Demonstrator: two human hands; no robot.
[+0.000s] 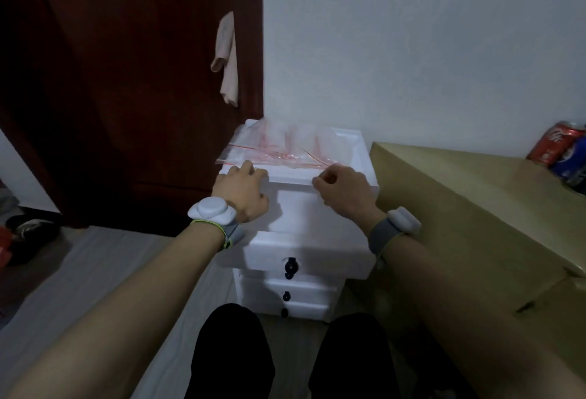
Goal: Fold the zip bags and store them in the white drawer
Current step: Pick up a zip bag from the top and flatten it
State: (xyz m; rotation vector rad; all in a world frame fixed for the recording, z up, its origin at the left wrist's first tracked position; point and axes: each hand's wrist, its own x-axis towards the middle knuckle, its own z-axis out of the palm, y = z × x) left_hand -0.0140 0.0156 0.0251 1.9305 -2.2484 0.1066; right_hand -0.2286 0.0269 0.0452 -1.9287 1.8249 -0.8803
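Several clear zip bags [285,145] with red zip strips lie in a loose pile on top of the small white drawer chest [361,157]. The chest's top drawer [304,253] is pulled out toward me, its black knob facing me. My left hand [241,191] rests at the chest's front left edge, fingertips on the near edge of a bag. My right hand [344,191] is at the front right edge, fingers curled and pinching the near corner of a bag. Both wrists wear grey bands.
A large cardboard box [475,208] stands right of the chest, with two drink cans [561,154] on its far end. A dark red wooden door [126,81] with a hanging cloth [226,59] is to the left. Shoes [28,227] lie on the floor at left.
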